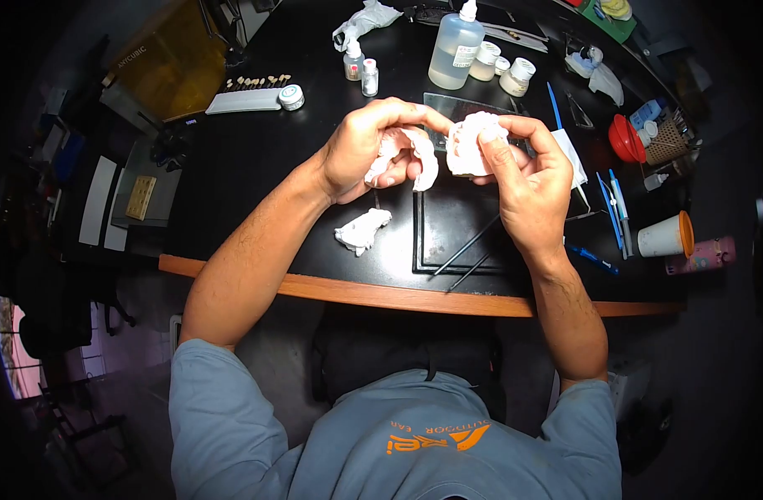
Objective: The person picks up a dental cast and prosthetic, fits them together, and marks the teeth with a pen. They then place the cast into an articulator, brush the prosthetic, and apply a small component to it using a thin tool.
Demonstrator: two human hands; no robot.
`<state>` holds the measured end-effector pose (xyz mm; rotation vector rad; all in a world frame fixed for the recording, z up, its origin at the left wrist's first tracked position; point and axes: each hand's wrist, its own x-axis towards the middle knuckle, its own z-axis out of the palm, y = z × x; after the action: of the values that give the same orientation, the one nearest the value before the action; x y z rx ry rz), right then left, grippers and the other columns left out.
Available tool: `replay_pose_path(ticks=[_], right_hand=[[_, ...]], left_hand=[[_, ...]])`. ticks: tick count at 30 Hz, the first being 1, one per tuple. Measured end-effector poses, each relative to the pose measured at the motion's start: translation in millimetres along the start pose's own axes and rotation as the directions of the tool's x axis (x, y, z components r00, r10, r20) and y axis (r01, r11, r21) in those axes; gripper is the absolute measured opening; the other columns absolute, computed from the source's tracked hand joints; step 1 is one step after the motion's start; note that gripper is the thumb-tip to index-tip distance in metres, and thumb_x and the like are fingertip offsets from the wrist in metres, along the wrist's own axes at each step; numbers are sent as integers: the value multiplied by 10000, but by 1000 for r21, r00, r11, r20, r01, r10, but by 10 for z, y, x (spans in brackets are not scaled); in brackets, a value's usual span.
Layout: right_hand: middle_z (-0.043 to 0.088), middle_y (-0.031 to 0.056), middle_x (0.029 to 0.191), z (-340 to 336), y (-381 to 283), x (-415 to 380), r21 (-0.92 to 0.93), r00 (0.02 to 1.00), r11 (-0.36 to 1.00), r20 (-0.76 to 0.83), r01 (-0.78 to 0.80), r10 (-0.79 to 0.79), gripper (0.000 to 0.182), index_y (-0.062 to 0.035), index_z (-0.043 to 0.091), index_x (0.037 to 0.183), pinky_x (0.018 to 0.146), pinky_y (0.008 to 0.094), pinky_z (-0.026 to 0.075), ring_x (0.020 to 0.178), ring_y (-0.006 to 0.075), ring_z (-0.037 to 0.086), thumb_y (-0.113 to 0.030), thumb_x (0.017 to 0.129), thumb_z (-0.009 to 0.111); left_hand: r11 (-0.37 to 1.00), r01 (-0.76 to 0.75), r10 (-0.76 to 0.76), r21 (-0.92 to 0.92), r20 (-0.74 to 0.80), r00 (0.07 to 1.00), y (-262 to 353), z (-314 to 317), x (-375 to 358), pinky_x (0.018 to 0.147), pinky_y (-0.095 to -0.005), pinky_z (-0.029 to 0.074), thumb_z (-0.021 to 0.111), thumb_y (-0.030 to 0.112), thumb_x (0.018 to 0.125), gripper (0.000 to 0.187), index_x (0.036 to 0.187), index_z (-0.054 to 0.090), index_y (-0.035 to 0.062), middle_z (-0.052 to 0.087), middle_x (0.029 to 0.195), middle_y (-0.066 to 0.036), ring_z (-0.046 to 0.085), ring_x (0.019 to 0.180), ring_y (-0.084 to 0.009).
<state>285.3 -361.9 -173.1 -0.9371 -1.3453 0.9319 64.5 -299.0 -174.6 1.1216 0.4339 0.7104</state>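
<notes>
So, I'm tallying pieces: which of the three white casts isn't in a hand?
The white cast lying on the black tabletop; the left hand holds the arch-shaped cast, the right hand the third cast.

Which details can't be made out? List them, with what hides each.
Head view: part of the blocky white piece, behind the thumb of the right hand.
Head view: part of the left hand, behind the curved white piece.
Head view: label on the large bottle, print too small.
Head view: green board, cut by top edge.

A single wide head view faces forward and down, from close above the black desk (256, 143).
</notes>
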Motion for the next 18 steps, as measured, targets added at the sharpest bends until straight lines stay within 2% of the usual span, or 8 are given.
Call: replay_pose_path(ticks=[3,4,5,7,10,13,14,18], right_hand=[[658,189,1170,-7,-17,40,85,985,982,-14,-171,173,219,53,514,1233,737,321,687,957,214,756,-68,1071,596],[653,213,1188,-25,-1,43,124,973,966,10,-228,229,225,34,431,1246,747,358,695,1010,275,757,-102,1100,534],[649,240,1189,-29,-33,49,212,960,937,31,-279,279,231,32,399,1244,784,388,695,1028,331,759,-109,1103,517],[647,283,1217,-42,-92,77,305,929,881,42,-361,367,226,26,391,1245,837,433,690,1073,395,746,-87,1086,505],[637,324,1252,-128,-76,129,467,916,791,125,-394,382,223,25,386,1234,883,470,680,1115,446,725,-61,1061,497],[602,398,1321,-236,11,163,719,885,523,309,-457,349,356,94,490,1263,968,545,642,1185,529,671,-198,1096,374],[598,403,1329,-238,6,155,724,889,524,302,-449,344,378,99,505,1269,981,556,633,1199,536,661,-204,1091,364],[588,413,1346,-229,5,148,721,904,550,287,-422,318,372,94,539,1241,1015,588,609,1240,559,630,-178,1053,369]], left_hand=[[998,-22,15,-59,-117,993,40,-22,10,431,-185,390,317,302,1064,572,1308,630,-110,692,771,-114,505,486,-71],[999,-42,39,-18,-164,986,47,-54,20,477,-199,441,314,309,1042,592,1332,625,-103,707,816,-101,548,539,-79],[988,-87,75,-131,-100,992,78,-87,0,576,-239,512,329,312,1025,610,1359,610,-114,715,860,-113,607,635,-109],[980,-116,96,-161,-127,987,92,-101,-4,727,-297,559,340,296,1002,636,1408,566,-138,718,975,-160,643,763,-173],[952,-107,84,-287,-93,992,98,-159,21,900,-373,578,359,244,988,638,1464,498,-156,703,1132,-232,684,936,-264],[988,-142,128,-62,-198,972,148,-26,-9,1015,-437,571,381,172,974,621,1492,451,-163,663,1270,-289,696,1064,-328],[985,-147,132,-88,-151,980,163,-52,-19,1072,-460,560,407,75,948,600,1500,443,-157,641,1331,-308,687,1183,-362],[989,-148,143,-15,-188,972,172,10,-42,1077,-437,565,457,7,956,568,1502,447,-147,642,1345,-290,682,1231,-354]])
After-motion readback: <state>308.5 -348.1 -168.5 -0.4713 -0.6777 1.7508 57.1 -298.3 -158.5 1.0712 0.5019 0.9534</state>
